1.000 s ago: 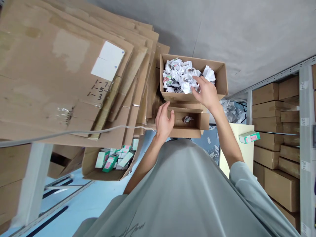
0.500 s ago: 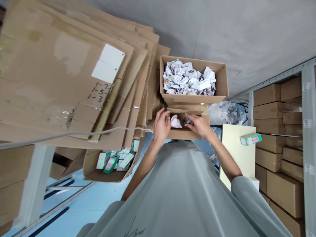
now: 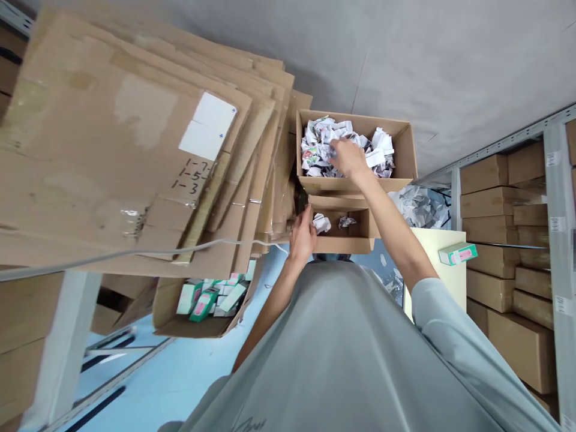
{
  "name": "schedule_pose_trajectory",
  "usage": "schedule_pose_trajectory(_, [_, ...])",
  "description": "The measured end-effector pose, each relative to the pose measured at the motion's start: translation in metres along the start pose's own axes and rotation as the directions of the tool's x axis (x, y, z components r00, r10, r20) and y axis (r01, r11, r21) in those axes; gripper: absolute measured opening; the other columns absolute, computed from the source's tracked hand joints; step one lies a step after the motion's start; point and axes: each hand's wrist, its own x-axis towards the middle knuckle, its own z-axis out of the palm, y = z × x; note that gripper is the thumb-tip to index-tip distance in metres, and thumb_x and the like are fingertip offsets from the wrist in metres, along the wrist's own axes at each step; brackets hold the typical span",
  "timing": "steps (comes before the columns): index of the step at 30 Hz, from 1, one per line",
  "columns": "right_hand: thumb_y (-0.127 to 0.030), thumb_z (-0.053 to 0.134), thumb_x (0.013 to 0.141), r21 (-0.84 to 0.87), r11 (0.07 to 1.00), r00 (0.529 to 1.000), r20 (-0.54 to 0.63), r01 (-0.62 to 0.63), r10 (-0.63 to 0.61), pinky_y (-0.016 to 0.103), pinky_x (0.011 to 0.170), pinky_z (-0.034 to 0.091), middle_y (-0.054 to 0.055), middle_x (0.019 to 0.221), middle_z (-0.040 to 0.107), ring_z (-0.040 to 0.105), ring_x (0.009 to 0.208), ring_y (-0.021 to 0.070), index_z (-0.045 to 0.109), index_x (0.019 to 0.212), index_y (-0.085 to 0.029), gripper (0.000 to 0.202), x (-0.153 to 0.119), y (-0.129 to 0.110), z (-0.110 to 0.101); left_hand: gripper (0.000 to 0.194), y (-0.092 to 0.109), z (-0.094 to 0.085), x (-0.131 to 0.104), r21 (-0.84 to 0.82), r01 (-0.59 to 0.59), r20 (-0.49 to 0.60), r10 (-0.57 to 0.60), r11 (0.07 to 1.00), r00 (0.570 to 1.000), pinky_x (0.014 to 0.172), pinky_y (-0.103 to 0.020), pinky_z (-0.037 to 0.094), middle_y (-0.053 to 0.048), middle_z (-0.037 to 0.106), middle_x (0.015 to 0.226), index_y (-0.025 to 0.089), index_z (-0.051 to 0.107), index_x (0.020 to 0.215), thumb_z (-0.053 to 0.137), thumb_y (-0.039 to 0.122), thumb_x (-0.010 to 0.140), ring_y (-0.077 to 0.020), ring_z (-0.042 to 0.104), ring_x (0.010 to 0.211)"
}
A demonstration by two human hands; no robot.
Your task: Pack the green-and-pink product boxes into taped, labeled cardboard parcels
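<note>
A small cardboard box stands in front of my body, with a white crumpled paper piece at its left and a smaller crumpled paper wad near its middle. My left hand is closed on the small box's left edge. Above it, my right hand reaches into a larger cardboard box full of crumpled printed paper. Its thumb and fingers are apart and touch the paper; the fingertips are partly hidden.
Flattened cardboard sheets are stacked at the left, crossed by a white cable. Below them, an open carton holds several green-and-white packets. A similar packet lies on a pale board at right, beside shelves of boxes.
My right hand has left the small box and moved up into the large box of paper. The wad it was touching now lies uncovered. My left hand has shifted slightly lower.
</note>
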Motion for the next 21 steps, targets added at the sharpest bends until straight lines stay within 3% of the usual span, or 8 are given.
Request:
schedule_pose_trajectory(3, [-0.029,0.074,0.103,-0.031,0.999,0.999,0.033,-0.013,0.014,0.055,0.115,0.057,0.021,0.143,0.075,0.072,0.132,0.0394,0.078,0.136,-0.015,0.036,0.008,-0.008,0.004,0.083,-0.004,0.001,0.002,-0.03,-0.015,0.008,0.015,0.999,1.0,0.125,-0.054,0.057,-0.014,0.065,0.165,0.025,0.046,0.178,0.05,0.008,0.096,-0.0337,0.067,0.148])
schedule_pose_trajectory(7, [-0.032,0.067,0.106,-0.01,1.0,0.999,-0.041,-0.001,0.001,0.055,0.112,0.058,0.021,0.14,0.075,0.071,0.131,0.0404,0.077,0.136,-0.015,0.036,-0.005,-0.004,-0.001,0.084,-0.007,0.001,0.002,-0.078,-0.029,-0.008,0.029,0.997,1.0,0.127,-0.049,0.056,-0.011,0.067,0.165,0.024,0.046,0.178,0.052,0.01,0.095,-0.0299,0.065,0.151])
schedule_pose_trajectory(10, [-0.038,0.061,0.111,0.05,0.999,0.987,-0.164,0.011,-0.003,0.055,0.108,0.058,0.02,0.142,0.072,0.069,0.132,0.0413,0.072,0.139,-0.016,0.037,-0.034,0.007,-0.012,0.084,-0.009,0.001,0.0,-0.131,-0.035,-0.013,0.033,0.991,0.999,0.13,-0.051,0.054,-0.009,0.067,0.165,0.026,0.045,0.179,0.053,0.011,0.096,-0.0294,0.064,0.153])
schedule_pose_trajectory(14, [-0.042,0.061,0.112,0.169,0.981,0.956,-0.289,0.098,-0.045,0.051,0.102,0.06,0.015,0.136,0.072,0.073,0.124,0.0394,0.074,0.135,-0.02,0.035,-0.102,0.019,-0.026,0.079,-0.015,-0.001,-0.005,-0.191,-0.014,-0.009,0.013,0.982,1.0,0.131,-0.06,0.053,-0.008,0.064,0.169,0.032,0.046,0.178,0.056,0.018,0.101,-0.0321,0.064,0.154])
schedule_pose_trajectory(18, [-0.035,0.075,0.104,0.255,0.961,0.992,-0.085,0.111,-0.093,0.045,0.096,0.061,0.01,0.123,0.078,0.078,0.101,0.0313,0.081,0.124,-0.024,0.024,-0.178,0.02,-0.013,0.075,-0.02,-0.005,-0.012,-0.191,0.017,0.021,-0.013,0.981,1.0,0.128,-0.057,0.056,-0.007,0.064,0.169,0.033,0.046,0.177,0.057,0.023,0.104,-0.0316,0.069,0.147])
schedule_pose_trajectory(21, [-0.028,0.083,0.098,0.26,0.965,0.998,0.062,-0.031,0.015,0.042,0.091,0.061,0.009,0.123,0.08,0.078,0.095,0.0292,0.083,0.123,-0.025,0.025,-0.223,0.025,0.014,0.073,-0.017,-0.011,-0.019,-0.171,-0.001,0.059,0.011,0.985,0.998,0.128,-0.052,0.055,-0.008,0.064,0.17,0.029,0.047,0.176,0.056,0.022,0.104,-0.0317,0.068,0.149])
